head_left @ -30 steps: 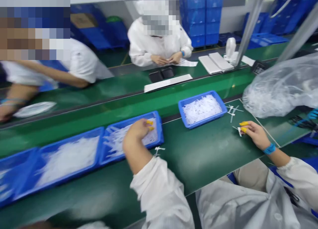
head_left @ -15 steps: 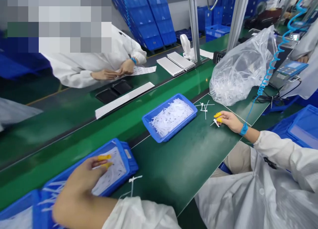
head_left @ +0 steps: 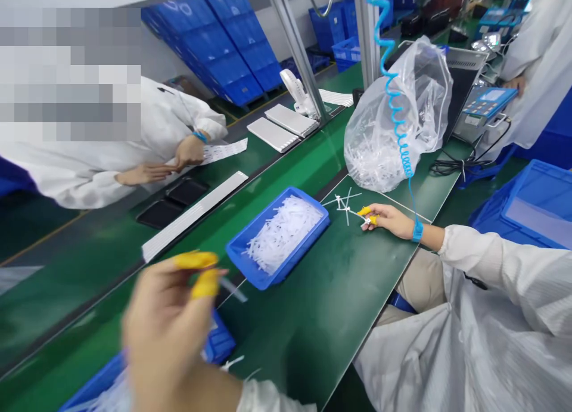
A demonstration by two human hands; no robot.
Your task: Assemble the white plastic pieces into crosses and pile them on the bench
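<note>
The left hand (head_left: 172, 319) has its fingers (head_left: 206, 285) closed on a thin strip (head_left: 234, 289), which extends ahead of them. The right hand (head_left: 389, 219) pinches a white piece (head_left: 367, 221), loose pieces (head_left: 338, 201) just beyond. Pinched too weakly, the strip might slip.

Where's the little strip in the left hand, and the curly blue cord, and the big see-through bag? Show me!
Strip (head_left: 234, 289): head view, middle of its sticking-out part.
Curly blue cord (head_left: 405, 157): head view, its tightly coiled lower part.
See-through bag (head_left: 374, 123): head view, its side left of the cord.
</note>
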